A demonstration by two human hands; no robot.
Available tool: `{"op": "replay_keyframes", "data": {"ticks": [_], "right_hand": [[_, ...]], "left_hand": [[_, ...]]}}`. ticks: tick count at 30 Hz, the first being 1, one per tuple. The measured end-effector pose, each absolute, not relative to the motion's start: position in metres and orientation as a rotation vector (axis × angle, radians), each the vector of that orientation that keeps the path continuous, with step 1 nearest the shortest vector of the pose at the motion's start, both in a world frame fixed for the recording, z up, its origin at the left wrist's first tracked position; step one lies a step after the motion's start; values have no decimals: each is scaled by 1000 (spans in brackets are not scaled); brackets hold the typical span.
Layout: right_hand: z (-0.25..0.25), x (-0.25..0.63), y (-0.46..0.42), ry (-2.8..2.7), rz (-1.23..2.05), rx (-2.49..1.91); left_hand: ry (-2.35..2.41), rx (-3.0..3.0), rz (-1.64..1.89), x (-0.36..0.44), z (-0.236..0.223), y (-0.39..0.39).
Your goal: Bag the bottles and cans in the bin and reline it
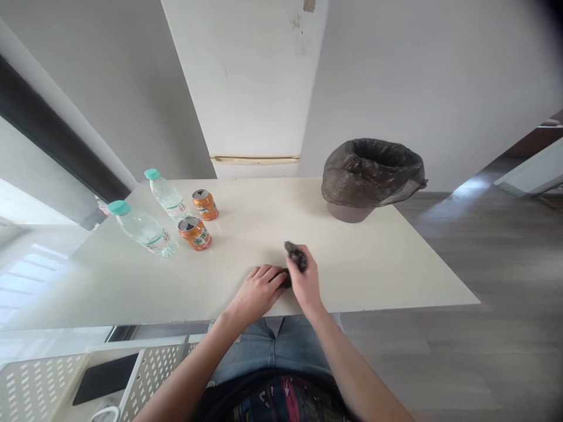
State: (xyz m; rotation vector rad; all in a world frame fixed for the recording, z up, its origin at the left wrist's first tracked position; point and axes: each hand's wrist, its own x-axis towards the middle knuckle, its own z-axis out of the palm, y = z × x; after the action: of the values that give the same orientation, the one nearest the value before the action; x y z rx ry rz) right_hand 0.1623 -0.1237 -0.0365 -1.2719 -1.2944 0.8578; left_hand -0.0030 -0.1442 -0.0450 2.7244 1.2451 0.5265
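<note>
Black bundle point(301, 259) is clamped in left hand point(258, 291) and right hand point(307, 282) near the front table edge point(373, 306), open surface point(259, 205) ahead.

Black bundle point(301, 258), small, dark, crumpled, slightly shiny with pale glints; looks like thin plastic, bunched up tight. Blurred, so exact type unclear. Upper part sits in the right hand point(307, 280), a short end poking out on the far left side of the fist. Lower part is darker, pinched in the fingers of the left hand point(260, 288), mostly covered. Whole thing is at the near middle of the table point(373, 264), tilted, far end leaning left. Contact with tabletop unclear.
</note>
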Motion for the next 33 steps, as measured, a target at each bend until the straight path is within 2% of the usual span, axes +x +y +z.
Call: {"op": "replay_keyframes", "data": {"ticks": [4,11,16,21,25,33], "right_hand": [[-35,166,-126,-1953,638,-1322],[-28,166,-127,-2408,403,-1407],[-30,162,-129,-2560,243,-1435],[-40,162,-129,-2581,93,-1257],[-46,160,-126,-2622,152,-1145],[-46,155,-125,-2588,233,-1187]], "left_hand": [[1325,2670,601,-12,-54,-144],[1492,2364,751,-26,-49,-149],[1558,2431,662,-39,-44,-147],[1742,2391,680,-49,-49,-147],[1775,2429,638,-50,-54,-147],[1796,2444,620,-46,-55,-145]]}}
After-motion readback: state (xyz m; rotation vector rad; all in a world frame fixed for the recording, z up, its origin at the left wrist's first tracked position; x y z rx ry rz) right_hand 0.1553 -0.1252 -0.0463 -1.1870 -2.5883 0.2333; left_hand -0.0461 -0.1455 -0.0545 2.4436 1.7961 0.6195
